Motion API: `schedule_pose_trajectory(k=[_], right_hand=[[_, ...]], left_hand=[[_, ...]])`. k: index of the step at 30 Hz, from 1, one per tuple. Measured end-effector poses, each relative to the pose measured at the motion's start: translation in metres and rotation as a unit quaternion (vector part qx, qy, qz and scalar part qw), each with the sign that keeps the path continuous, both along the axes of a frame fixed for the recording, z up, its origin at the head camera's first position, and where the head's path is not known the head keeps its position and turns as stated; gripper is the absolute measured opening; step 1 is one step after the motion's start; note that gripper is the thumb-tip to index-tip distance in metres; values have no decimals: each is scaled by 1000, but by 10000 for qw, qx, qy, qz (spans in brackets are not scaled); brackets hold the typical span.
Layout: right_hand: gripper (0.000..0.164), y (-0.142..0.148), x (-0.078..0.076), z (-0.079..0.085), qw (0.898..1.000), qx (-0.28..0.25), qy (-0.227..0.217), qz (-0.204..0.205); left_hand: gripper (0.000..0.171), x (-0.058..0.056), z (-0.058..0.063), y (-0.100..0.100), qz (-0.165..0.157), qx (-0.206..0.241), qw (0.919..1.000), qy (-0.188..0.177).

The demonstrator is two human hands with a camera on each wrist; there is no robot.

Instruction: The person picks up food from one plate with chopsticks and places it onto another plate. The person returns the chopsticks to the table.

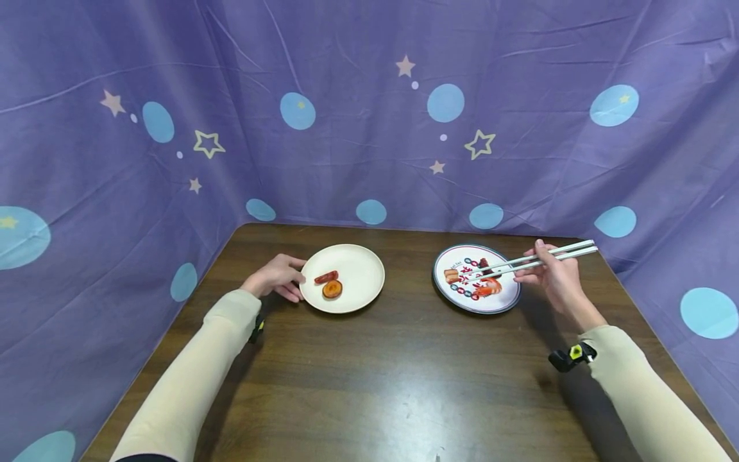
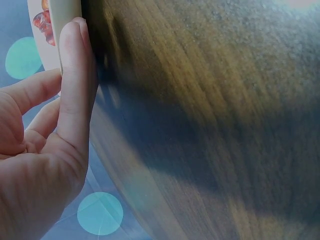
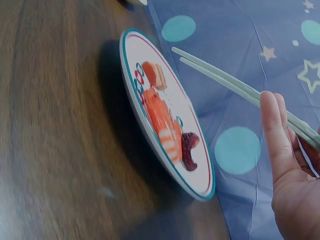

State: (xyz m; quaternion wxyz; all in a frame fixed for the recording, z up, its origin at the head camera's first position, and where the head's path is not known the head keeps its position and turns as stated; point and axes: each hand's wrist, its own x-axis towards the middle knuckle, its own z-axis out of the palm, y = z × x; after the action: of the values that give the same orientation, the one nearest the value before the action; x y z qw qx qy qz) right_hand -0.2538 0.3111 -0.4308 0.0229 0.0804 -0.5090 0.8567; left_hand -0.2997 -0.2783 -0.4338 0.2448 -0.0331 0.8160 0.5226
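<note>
My left hand (image 1: pixel 278 277) rests against the left rim of a cream plate (image 1: pixel 358 273), fingers fairly straight. In the left wrist view, the fingertips (image 2: pixel 74 45) touch the plate's edge. A short reddish sausage-like piece (image 1: pixel 326 277) and a round orange-brown slice (image 1: pixel 331 289) lie on that plate. My right hand (image 1: pixel 554 276) holds a pair of pale chopsticks (image 1: pixel 568 249), tips over a white patterned plate (image 1: pixel 456 256). This plate bears an orange shrimp (image 3: pixel 161 120), a tan block-shaped piece (image 3: pixel 154 75) and a dark red piece (image 3: pixel 189 150). Nothing shows between the chopstick tips in the right wrist view.
Both plates stand toward the back of a brown wooden table (image 1: pixel 369 366), with a stretch of tabletop between them. A purple curtain (image 1: pixel 369 167) with stars and blue spots hangs behind and at both sides. Black straps (image 1: pixel 571 357) sit at the wrists.
</note>
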Motion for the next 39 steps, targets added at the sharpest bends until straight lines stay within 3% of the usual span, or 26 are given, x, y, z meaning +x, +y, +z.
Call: schedule_pose_trajectory(k=[15, 39], right_hand=[[32, 32, -3, -2, 9996, -169, 204, -135], [32, 60, -29, 13, 9999, 6, -117, 73]], left_hand=[[70, -1, 0, 0, -1, -28, 10000, -22], [70, 0, 2, 1, -27, -56, 10000, -29]])
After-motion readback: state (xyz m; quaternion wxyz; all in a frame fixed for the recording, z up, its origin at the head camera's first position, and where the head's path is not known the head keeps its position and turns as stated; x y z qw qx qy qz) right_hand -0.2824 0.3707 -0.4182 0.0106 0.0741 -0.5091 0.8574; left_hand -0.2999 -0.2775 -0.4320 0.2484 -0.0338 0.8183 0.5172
